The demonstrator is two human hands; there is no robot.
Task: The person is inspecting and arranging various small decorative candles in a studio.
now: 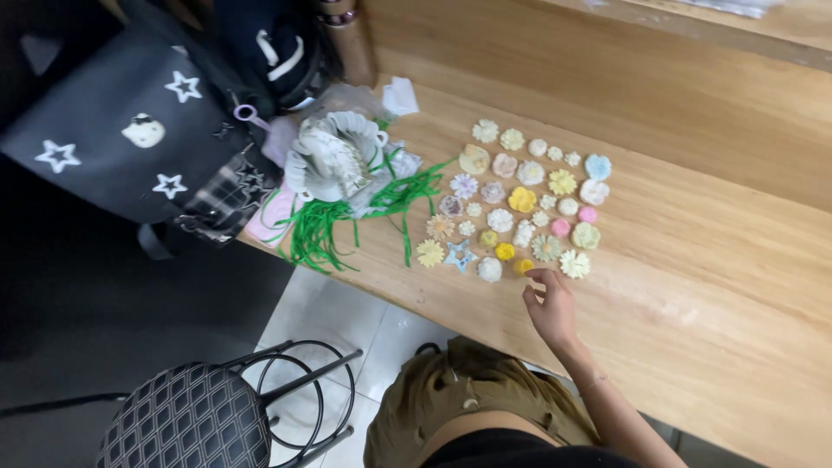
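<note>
I see the small moulded clay flowers point(529, 199) laid in rows on the wooden tabletop point(693, 260). Left of them sits a ribbed white basket point(334, 156) on green ribbon strands point(347, 217). Black star-print bag point(130, 130) farther left; round quilted stool point(186, 416) below the tabletop edge.

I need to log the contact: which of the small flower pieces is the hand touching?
The small yellow flower at the near edge of the spread, between a white round piece and a pale daisy. The hand has its fingertips on it.
</note>
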